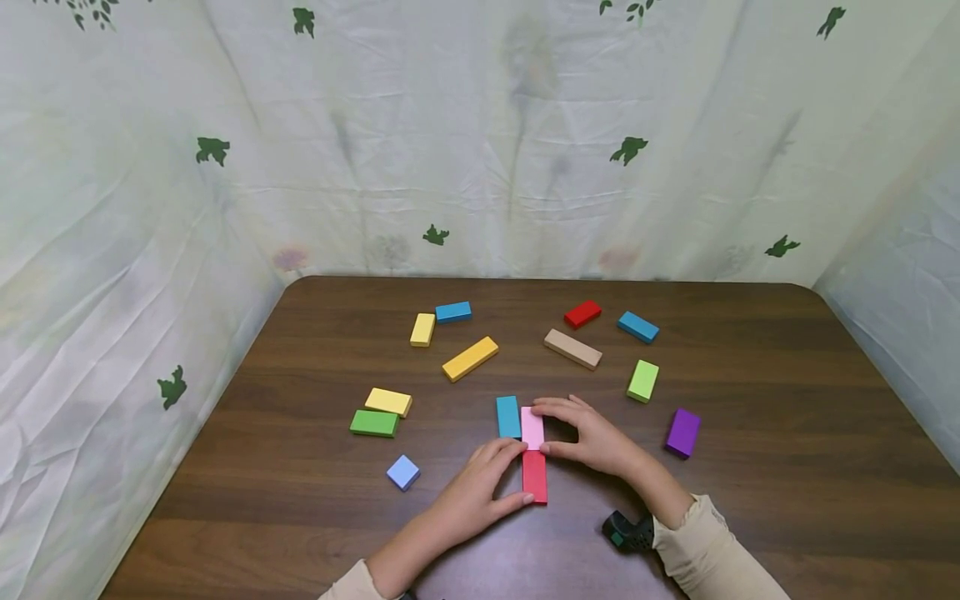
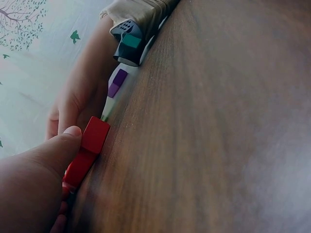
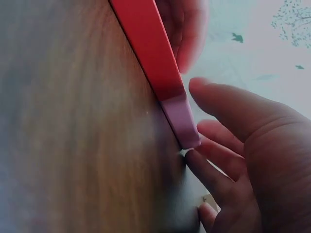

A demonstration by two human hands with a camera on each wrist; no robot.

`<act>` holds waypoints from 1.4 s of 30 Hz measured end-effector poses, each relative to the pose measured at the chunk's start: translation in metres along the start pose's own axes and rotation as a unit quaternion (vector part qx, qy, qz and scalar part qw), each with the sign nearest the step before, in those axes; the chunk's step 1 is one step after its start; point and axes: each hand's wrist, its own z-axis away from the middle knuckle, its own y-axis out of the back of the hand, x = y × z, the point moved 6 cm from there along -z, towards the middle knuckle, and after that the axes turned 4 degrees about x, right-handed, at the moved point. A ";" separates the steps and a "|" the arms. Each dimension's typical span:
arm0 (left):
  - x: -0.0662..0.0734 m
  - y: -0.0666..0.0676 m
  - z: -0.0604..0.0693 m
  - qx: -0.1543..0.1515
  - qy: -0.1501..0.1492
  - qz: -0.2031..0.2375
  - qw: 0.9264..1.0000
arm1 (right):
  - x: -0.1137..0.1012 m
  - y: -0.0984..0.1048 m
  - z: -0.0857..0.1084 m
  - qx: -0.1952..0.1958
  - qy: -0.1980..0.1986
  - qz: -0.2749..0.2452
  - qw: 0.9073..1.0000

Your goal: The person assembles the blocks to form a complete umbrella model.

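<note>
A red block and a pink block lie end to end on the table, the pink one farther away. My left hand pinches the red block lengthwise, with the thumb at its near end and fingertips by the seam. My right hand holds the pink block, its thumb by the near right corner and a finger at the far end. Beside the pink block's left side stands a blue block. The right wrist view shows the pink block meeting the red block.
Loose blocks lie around on the wooden table: a light-blue one and a green one at left, a purple one at right, an orange one and a tan one farther back. A patterned white curtain hangs behind.
</note>
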 end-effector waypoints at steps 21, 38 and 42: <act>0.002 0.001 0.000 0.012 -0.010 0.012 1.000 | -0.019 -0.013 0.020 0.015 -0.039 0.005 0.999; -0.017 0.024 -0.015 0.128 0.041 0.059 0.989 | -0.016 -0.013 0.018 0.016 -0.047 0.000 0.999; -0.027 0.022 -0.021 0.108 0.079 0.054 0.990 | -0.016 -0.013 0.018 0.012 -0.052 -0.001 0.999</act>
